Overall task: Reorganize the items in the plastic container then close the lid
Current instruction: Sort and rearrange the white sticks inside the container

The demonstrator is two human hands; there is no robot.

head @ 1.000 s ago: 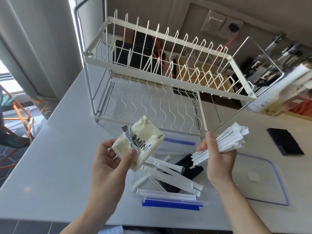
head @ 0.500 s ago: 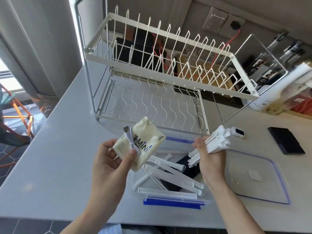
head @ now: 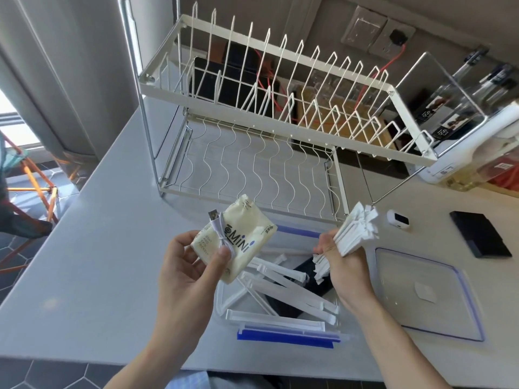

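The clear plastic container point(head: 283, 324) sits open on the grey counter point(head: 98, 248), just in front of the dish rack point(head: 266, 113). Inside it lie several loose white paper-wrapped sticks point(head: 292, 293), crossing one another over a flat black item point(head: 309, 276) on the bottom. The container's lid point(head: 421, 293), clear with a blue edge, lies flat on the counter just to the right of it.

The left hand point(head: 191, 265) holds a cream tissue pack point(head: 233, 237) above the container, thumb pressing a coiled white cable point(head: 220, 231) against the pack's face. The right hand point(head: 342, 262) grips a bundle of white sticks point(head: 354, 231), fingers curled round it, above the container's right side. A small white device point(head: 397, 219) and a black square point(head: 480, 234) rest farther right.
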